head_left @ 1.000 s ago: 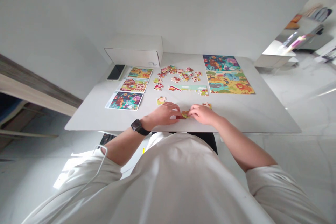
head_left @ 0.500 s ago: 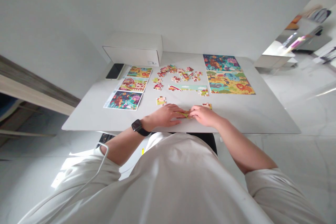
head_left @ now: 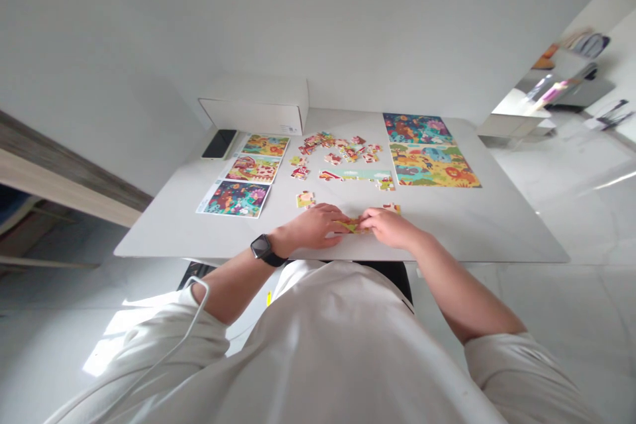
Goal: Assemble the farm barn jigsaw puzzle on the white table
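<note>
Near the front edge of the table lies a small strip of yellow-green jigsaw puzzle pieces (head_left: 352, 226). My left hand (head_left: 318, 226) is at its left end, fingers over the top edge and thumb below, partly covering it. At the right end, my right hand (head_left: 390, 225) has its fingertips pinched on a piece. A joined strip (head_left: 355, 174) with sky and clouds lies farther up, with a green piece at its right. One loose piece (head_left: 305, 199) rests above my left hand. Another piece (head_left: 392, 208) is partly hidden behind my right hand.
Loose puzzle pieces (head_left: 338, 148) are heaped mid-table. Three picture sheets (head_left: 236, 199) lie at the left, beside a phone (head_left: 219, 144) and a white box (head_left: 253, 114). Two larger pictures (head_left: 434, 165) lie at the right. A wall (head_left: 348, 26) rises behind the table (head_left: 497, 232).
The view has tilted slightly, so the table sits lower. My right fingers have shifted a little on the strip, and more of its pieces show between my hands.
</note>
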The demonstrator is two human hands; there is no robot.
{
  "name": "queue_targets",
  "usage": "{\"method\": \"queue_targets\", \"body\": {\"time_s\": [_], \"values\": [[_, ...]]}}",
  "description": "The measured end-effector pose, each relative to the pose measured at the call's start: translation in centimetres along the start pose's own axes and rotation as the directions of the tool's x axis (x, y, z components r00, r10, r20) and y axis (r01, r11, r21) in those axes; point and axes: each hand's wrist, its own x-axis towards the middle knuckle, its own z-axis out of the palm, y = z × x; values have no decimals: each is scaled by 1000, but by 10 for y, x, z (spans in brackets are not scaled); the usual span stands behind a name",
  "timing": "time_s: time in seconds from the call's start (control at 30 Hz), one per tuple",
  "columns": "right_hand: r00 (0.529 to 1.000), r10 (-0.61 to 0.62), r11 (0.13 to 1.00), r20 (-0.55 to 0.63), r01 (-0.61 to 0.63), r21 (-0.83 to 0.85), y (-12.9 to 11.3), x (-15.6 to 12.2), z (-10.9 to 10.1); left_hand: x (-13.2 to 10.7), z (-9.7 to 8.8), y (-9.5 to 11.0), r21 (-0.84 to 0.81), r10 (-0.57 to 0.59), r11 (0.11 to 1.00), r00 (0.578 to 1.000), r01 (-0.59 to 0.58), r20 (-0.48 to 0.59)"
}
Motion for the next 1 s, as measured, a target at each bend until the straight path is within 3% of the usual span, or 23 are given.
{"method": "queue_targets", "body": {"time_s": [0.27,0.37,0.5,0.6,0.8,0.9,1.0], "values": [[1000,-19,1000,-24,19,1,7,6,-7,7,-9,-4,6,11,1000,999,-11,-41],[995,-33,998,-99,37,42,18,14,-19,18,-21,-17,71,-81,993,985,93,-151],[966,-38,995,-255,61,83,36,31,-36,32,-41,-48,91,-192,970,944,223,-270],[932,8,993,-362,35,112,47,46,-49,38,-53,-77,104,-305,929,893,355,-331],[817,118,978,-565,1,207,71,82,-75,37,-64,-128,65,-533,794,744,604,-403],[747,203,959,-633,-21,283,87,95,-66,32,-66,-149,47,-615,726,678,686,-401],[641,335,919,-690,-62,389,101,99,-45,25,-67,-169,28,-687,653,608,757,-398]]}}
